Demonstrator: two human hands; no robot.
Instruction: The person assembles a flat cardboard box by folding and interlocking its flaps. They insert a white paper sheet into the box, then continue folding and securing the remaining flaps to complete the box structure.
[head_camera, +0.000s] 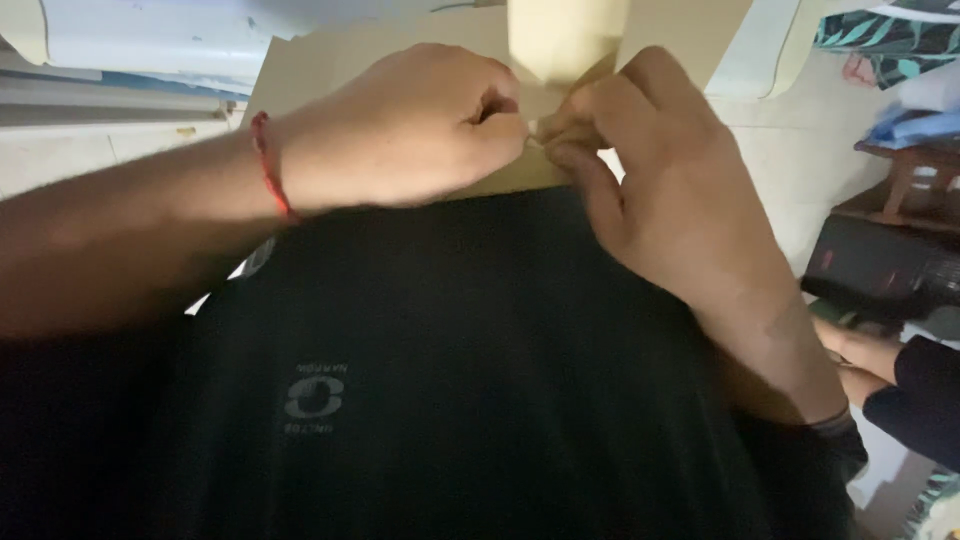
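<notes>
My left hand (400, 130) is closed into a fist over a tan cardboard sheet (330, 60), a red thread bracelet (268, 165) on its wrist. My right hand (660, 170) meets it fingertip to fingertip. Both pinch a small pale piece (533, 130) between them, too small to identify. A cream strip (565, 35), perhaps tape or paper, runs up from the pinch point across the cardboard. My black shirt (450, 380) fills the lower part of the view and hides the cardboard's near edge.
A white surface with a blue edge (140, 40) lies at the upper left. At the right are a dark box (870, 265), a wooden stool (915, 175), patterned cloth (890, 35), and another person's hand and dark sleeve (890, 375). Pale tiled floor (800, 150) shows between them.
</notes>
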